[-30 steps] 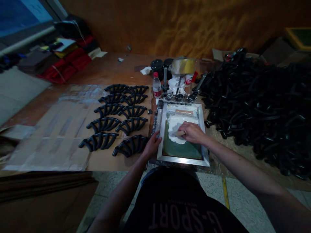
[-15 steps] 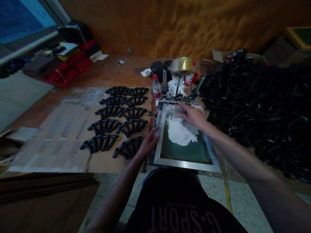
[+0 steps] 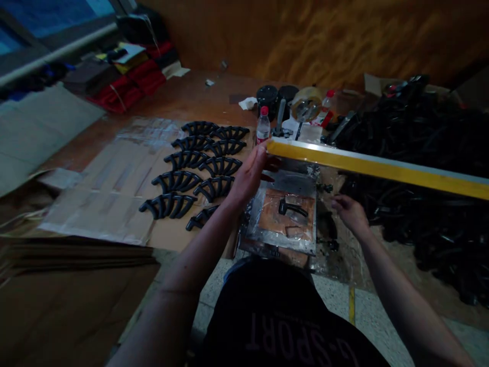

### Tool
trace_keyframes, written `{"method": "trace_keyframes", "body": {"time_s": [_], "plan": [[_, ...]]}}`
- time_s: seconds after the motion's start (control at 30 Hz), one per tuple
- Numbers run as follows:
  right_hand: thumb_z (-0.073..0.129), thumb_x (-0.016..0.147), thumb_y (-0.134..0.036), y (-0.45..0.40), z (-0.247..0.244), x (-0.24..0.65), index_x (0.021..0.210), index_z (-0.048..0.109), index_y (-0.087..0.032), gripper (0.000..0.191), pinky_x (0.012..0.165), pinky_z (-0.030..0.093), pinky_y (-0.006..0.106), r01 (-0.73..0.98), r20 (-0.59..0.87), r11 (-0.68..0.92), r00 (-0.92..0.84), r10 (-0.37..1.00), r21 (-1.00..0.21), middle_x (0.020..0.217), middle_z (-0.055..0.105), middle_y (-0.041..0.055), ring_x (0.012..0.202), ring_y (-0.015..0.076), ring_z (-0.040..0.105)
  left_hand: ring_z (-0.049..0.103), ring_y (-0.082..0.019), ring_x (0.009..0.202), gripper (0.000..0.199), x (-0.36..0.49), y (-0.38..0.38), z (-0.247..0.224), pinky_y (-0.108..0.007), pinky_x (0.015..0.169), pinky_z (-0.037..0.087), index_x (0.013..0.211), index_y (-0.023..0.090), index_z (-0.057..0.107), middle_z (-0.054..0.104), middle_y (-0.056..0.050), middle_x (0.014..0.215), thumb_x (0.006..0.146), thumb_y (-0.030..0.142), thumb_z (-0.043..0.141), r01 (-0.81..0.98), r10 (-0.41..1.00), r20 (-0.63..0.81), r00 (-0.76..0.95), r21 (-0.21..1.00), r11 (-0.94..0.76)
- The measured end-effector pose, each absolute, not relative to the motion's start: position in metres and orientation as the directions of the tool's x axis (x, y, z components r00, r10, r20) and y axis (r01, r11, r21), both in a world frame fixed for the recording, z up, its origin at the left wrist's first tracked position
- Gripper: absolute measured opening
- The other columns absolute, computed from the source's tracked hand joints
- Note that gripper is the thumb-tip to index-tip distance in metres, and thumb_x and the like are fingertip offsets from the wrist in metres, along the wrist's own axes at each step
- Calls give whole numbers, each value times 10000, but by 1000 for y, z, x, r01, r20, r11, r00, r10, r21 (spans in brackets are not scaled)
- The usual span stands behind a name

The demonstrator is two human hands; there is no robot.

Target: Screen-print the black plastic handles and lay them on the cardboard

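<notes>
A: While our left hand (image 3: 250, 176) props the near corner of the screen frame (image 3: 376, 168), fingers curled round the rail and thumb under it, we log the frame as tilted up on its far hinge, yellow edge toward us. It looks to be a stiff metal rail, light enough for one hand; we judge the corner the sound hold, never the mesh, which would be taut and wet with ink.

B: Agreed. Our right hand (image 3: 349, 211) hangs open and holds nothing, fingers loosely spread, just right of the base plate (image 3: 284, 216). On that plate lies the black plastic part (image 3: 292, 209), flat, inside its jig.

A: We read that part as rigid, light and smooth. Its upper face may carry fresh print, so we would pinch it by the ends or edges only; whether ink is on it we cannot tell in this light.

B: Outward, left: rows of like black parts (image 3: 198, 171) laid in pairs on the cardboard sheet (image 3: 110, 193), apart from each other. Right: a heaped pile of black parts (image 3: 428, 214). Behind the plate, a water bottle (image 3: 263, 125) stands upright.
</notes>
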State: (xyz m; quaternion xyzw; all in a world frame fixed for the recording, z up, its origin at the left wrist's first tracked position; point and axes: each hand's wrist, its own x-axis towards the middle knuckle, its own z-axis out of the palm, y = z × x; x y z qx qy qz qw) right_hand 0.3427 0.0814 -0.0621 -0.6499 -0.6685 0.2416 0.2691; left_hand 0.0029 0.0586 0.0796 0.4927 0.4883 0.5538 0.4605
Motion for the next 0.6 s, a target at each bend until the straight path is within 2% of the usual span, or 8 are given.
{"method": "trace_keyframes", "body": {"time_s": [0.17,0.27,0.33,0.43,0.5,0.6], "plan": [[513,861,-446,30,-52,285,976,691,-231,302,776,519,399,707,-36,85,-155,987,-702,953,735,64,856,247,678,646,-178,908,519,-32,12,26,-260,692,525,1355,224,479,681,-82,1028,933,522,437,39,972,57,-229,998,-49],[513,878,-418,0,-42,238,952,695,-247,261,790,521,392,622,-136,100,-321,937,-777,940,736,44,855,241,679,633,-194,941,473,-67,-38,-25,-282,737,520,1289,205,528,670,-82,1045,924,500,468,164,904,-28,-426,981,108],[521,884,-386,-20,-41,201,944,697,-252,229,826,513,384,551,-206,107,-477,854,-828,934,731,33,875,232,673,618,-211,992,408,-89,-75,-58,-313,808,509,1210,195,567,656,-89,1080,922,470,480,247,822,-68,-566,937,248],[541,873,-330,-45,-54,139,1019,688,-252,221,836,516,372,461,-281,73,-650,706,-884,956,710,36,887,213,661,607,-217,994,353,-113,-121,-101,-350,869,488,1141,176,579,636,-105,1110,915,433,490,247,686,-140,-714,867,434],[574,838,-292,-57,-70,100,1121,655,-251,297,821,530,362,427,-313,21,-695,648,-904,1119,659,62,910,199,653,609,-213,967,376,-122,-139,-124,-353,856,491,1178,159,558,627,-113,1099,902,411,509,176,622,-201,-757,854,489],[642,765,-266,-66,-98,51,1235,581,-256,474,834,543,366,442,-369,-57,-663,652,-895,1441,422,107,1021,208,630,613,-225,982,458,-130,-144,-148,-360,858,493,1261,153,529,630,-107,1054,867,383,562,93,586,-263,-766,857,507]]}}
